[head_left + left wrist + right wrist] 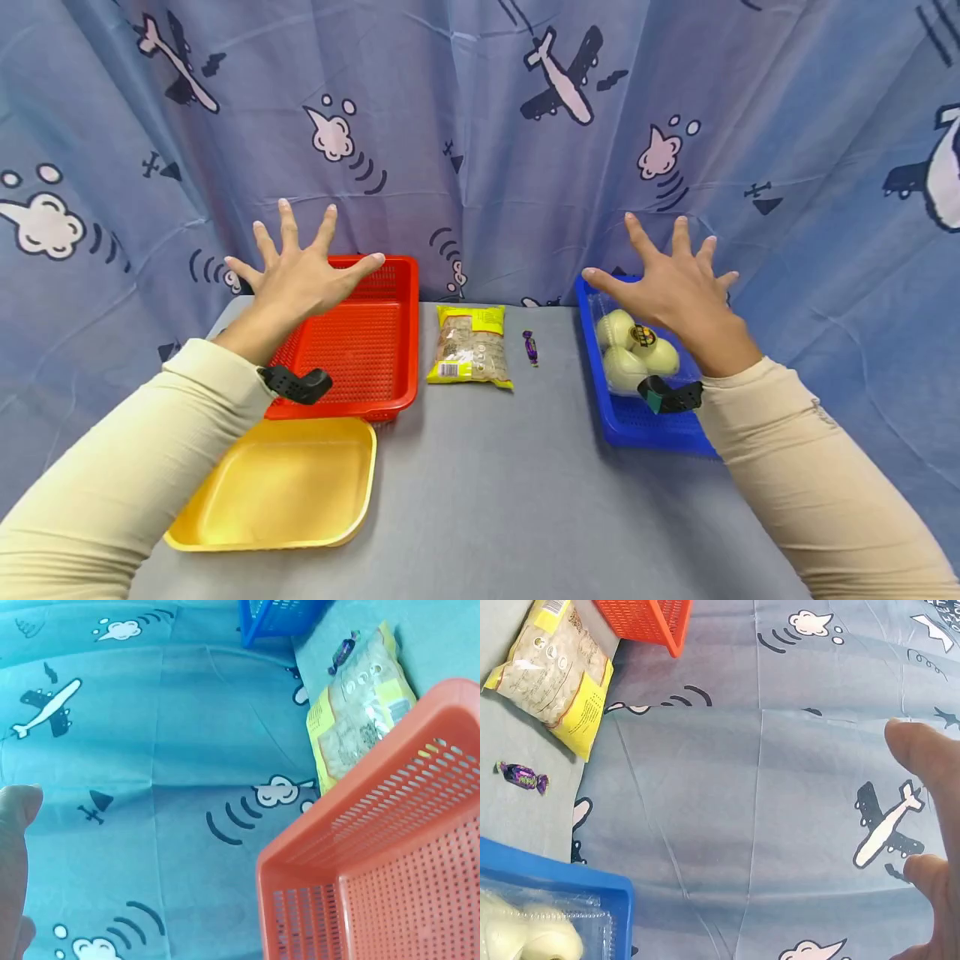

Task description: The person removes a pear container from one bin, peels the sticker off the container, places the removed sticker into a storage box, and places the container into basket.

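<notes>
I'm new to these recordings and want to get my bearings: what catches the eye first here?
Two spread hands held above the table: the left hand over the red basket, the right hand over the blue basket, which holds pale round items in a clear pack. Between the baskets lie a yellow snack bag and a small purple candy; a yellow tray sits in front of the red basket.

The gray table holds 1 red basket, 1 yellow tray, 1 blue basket, 1 yellow snack bag and 1 purple candy.
</notes>
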Available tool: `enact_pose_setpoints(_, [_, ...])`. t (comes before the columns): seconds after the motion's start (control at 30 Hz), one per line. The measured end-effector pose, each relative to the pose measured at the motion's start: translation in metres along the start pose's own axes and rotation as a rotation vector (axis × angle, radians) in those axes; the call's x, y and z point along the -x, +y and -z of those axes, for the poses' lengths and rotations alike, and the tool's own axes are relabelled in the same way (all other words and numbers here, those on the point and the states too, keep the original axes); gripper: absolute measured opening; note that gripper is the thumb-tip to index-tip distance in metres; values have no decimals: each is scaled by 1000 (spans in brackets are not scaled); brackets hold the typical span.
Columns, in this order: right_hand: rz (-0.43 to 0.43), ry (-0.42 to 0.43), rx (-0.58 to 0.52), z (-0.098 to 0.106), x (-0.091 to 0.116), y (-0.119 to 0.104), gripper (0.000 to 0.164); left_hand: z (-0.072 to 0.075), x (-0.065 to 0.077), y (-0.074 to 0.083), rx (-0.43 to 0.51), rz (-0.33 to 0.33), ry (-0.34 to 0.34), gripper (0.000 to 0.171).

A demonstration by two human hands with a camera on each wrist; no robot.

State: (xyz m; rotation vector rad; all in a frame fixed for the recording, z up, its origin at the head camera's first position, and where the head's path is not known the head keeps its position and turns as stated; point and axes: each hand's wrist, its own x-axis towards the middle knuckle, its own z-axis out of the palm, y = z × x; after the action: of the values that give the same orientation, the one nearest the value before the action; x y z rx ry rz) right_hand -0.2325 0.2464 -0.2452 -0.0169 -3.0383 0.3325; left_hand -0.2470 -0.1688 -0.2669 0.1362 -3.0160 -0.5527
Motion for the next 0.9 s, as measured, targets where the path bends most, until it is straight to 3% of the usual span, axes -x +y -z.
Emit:
enact_pose_setpoints(0.4, [-6, -8, 24, 2, 5, 24, 101, -15, 7, 14, 11, -23, -5, 106])
enact_pose_setpoints(0.9, [-13, 2, 26, 2, 10, 50, 102, -35, 11, 43, 30, -54, -5, 105])
